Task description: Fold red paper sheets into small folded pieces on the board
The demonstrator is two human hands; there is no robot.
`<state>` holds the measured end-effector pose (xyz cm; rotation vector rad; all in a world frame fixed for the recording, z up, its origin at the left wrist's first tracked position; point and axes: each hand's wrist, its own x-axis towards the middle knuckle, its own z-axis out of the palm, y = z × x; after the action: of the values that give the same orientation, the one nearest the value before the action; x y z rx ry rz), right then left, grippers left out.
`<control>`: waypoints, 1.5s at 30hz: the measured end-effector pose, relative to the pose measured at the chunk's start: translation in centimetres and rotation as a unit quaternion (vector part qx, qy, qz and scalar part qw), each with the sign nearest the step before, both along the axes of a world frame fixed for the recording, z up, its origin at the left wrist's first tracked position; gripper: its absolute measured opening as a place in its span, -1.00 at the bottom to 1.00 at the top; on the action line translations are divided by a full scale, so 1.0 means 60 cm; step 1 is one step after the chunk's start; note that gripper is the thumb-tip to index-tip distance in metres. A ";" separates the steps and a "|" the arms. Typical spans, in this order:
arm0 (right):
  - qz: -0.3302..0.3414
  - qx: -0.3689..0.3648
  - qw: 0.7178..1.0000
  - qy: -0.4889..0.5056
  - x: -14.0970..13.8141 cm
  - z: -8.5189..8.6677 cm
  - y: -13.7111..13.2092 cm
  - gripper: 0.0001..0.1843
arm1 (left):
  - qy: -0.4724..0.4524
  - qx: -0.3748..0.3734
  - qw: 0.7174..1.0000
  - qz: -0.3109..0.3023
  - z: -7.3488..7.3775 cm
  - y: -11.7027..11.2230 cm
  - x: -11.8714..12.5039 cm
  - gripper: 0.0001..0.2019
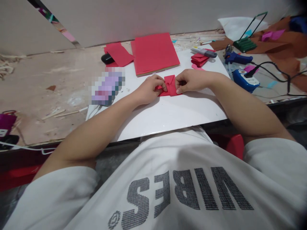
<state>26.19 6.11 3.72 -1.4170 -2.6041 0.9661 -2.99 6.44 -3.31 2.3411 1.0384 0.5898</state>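
Observation:
A small folded red paper piece [169, 85] lies on the white board [172, 111] in front of me. My left hand [148, 89] pinches its left side with curled fingers. My right hand [190, 81] pinches its right side, fingers pressed down on the fold. Both hands hold the paper against the board. Behind them lies a stack of red paper sheets [154, 52], and a loose red sheet [118, 53] lies to its left.
Folded red pieces [199, 59] and a grey cutter [205, 52] lie at the board's far right. A blue glue gun [236, 58], a blue device [246, 80] with black cables, a black object [107, 58] and a blurred patch [106, 88] surround the board. Wood splinters litter the table.

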 end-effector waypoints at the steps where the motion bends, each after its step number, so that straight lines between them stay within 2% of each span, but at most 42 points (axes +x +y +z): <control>1: -0.002 0.001 1.000 -0.002 -0.001 0.001 -0.001 -0.78 | 0.003 0.007 1.000 0.006 0.001 -0.002 0.002 -0.84; 5: -0.004 0.001 1.000 -0.010 -0.003 0.002 -0.002 -0.84 | 0.019 0.024 0.999 0.036 0.004 -0.011 0.015 -0.89; 14: 0.010 0.010 1.000 -0.010 0.004 -0.006 0.007 -0.80 | 0.021 0.014 0.997 0.077 -0.011 -0.005 0.029 -0.70; 18: 0.006 0.007 1.000 -0.009 0.004 -0.006 0.006 -0.67 | 0.016 0.010 0.997 0.071 -0.016 0.006 0.027 -0.67; 27: 0.010 0.005 1.000 -0.007 0.012 -0.016 0.017 -0.53 | 0.030 -0.011 0.996 0.078 -0.005 0.009 0.034 -0.74; 35: 0.020 0.024 0.999 -0.012 0.007 -0.010 0.008 -0.50 | 0.004 -0.032 0.999 0.017 0.012 0.006 0.005 -0.86; 41: 0.004 0.066 0.998 0.001 0.003 -0.011 -0.005 -0.16 | 0.036 -0.024 0.997 -0.067 0.040 -0.002 -0.025 -0.65; 45: 0.010 0.085 0.996 0.030 0.003 -0.015 -0.007 -0.17 | 0.040 -0.026 0.994 -0.097 0.047 -0.003 -0.035 -0.63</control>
<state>26.35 5.69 2.84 -1.3036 -2.5912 0.7542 -5.08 6.28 -0.50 2.4004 0.8367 0.3932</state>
